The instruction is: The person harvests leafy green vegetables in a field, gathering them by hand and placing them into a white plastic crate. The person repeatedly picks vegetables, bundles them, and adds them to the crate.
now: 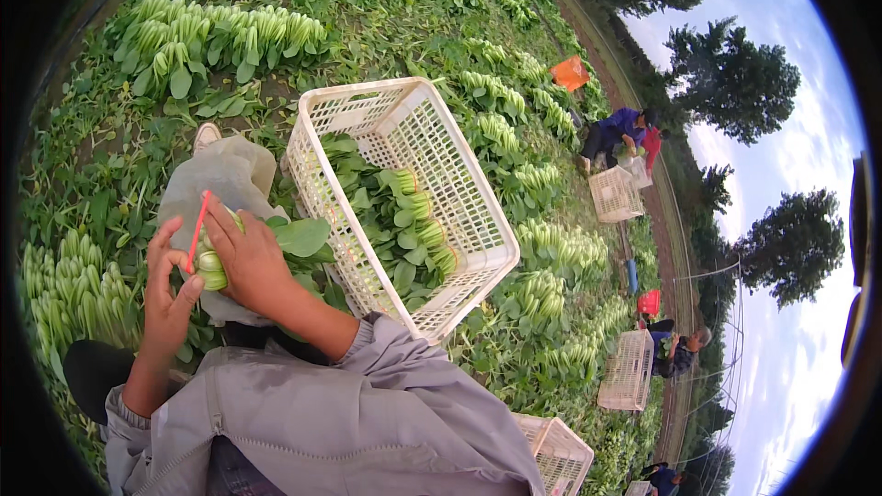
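Note:
My right hand [251, 258] grips a bunch of leafy greens that looks like bok choy [211, 270], its pale stem ends facing left and its leaves pointing right. A red band [198, 231] is stretched beside the stem ends, between the fingertips of both hands. The fingers and thumb of my left hand [169, 282] pinch its lower end. To the right of my hands stands a white perforated plastic crate [413, 210], holding banded bunches [417, 213] in a row, with more leaves beside them.
Rows of cut greens [220, 31] lie on the leafy ground, another pile [76, 282] at left. A second crate [561, 455] stands at lower right. Co-workers [620, 131] sit farther off near crates [615, 194], an orange container [570, 73] and a red bucket [648, 302].

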`<state>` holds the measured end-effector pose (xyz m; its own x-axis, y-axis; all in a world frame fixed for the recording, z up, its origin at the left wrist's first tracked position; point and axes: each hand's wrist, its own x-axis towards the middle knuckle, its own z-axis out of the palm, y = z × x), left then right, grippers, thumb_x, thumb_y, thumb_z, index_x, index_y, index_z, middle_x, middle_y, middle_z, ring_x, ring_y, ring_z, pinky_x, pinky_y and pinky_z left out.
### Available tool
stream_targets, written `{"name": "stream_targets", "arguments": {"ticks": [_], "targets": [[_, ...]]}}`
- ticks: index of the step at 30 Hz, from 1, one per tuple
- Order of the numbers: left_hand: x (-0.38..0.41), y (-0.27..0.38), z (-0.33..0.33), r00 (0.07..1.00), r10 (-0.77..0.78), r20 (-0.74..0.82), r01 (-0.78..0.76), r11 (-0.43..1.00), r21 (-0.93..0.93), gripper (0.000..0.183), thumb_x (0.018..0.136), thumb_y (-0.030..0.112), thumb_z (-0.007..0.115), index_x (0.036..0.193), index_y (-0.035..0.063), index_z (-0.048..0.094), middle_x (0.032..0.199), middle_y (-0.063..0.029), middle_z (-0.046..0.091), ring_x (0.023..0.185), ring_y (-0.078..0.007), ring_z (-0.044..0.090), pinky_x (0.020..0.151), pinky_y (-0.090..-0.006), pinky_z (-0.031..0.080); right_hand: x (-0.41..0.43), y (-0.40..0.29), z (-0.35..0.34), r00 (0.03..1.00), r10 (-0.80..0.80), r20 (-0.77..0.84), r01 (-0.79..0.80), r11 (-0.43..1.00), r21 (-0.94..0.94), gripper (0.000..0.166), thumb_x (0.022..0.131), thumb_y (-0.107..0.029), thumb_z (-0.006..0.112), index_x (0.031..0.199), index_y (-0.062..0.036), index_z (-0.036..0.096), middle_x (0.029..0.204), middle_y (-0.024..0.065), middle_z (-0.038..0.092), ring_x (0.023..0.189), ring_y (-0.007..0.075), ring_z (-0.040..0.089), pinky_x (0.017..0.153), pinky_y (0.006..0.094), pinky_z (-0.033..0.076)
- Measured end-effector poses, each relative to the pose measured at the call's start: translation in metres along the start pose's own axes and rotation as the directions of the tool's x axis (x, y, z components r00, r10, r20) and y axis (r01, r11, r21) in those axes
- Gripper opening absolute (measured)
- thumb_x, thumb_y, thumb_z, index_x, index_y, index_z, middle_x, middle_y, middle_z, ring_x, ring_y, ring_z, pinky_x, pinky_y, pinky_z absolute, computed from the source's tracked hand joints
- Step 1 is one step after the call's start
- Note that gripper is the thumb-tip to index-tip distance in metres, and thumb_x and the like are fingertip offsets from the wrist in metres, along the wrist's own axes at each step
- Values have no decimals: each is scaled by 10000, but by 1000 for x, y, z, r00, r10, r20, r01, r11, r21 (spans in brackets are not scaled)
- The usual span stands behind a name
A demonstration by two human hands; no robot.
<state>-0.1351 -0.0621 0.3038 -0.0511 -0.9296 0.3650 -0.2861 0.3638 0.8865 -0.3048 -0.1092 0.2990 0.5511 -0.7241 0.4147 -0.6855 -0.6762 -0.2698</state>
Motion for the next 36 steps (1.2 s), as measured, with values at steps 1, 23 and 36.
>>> {"name": "stream_targets", "arguments": {"ticks": [1,23,36], "targets": [[6,2,4,999,7,47,-9,999,45,133,872,173,536,844,57,479,1344,-147,414,1301,-281,326,1061,-389,241,-5,-1,3,1000,-5,21,7,998,-59,940,536,-157,766,1348,-5,316,1435,152,285,1064,382,460,888,439,417],[15,23,-34,951,242,194,-307,824,477,116,656,40,637,688,122,562,1102,-40,502,1173,-280,402,1083,-566,161,1,3,1,997,40,-61,-42,998,-41,950,531,-182,830,1325,-43,327,1273,167,444,1082,363,495,896,435,417],[55,-52,3,960,211,184,-277,810,517,489,736,40,533,1209,164,559,1103,-18,561,1024,-254,489,969,-444,327,14,10,-9,994,104,-33,-103,994,31,846,588,-229,810,1284,-35,371,1213,185,472,1101,353,496,897,414,438]]}}
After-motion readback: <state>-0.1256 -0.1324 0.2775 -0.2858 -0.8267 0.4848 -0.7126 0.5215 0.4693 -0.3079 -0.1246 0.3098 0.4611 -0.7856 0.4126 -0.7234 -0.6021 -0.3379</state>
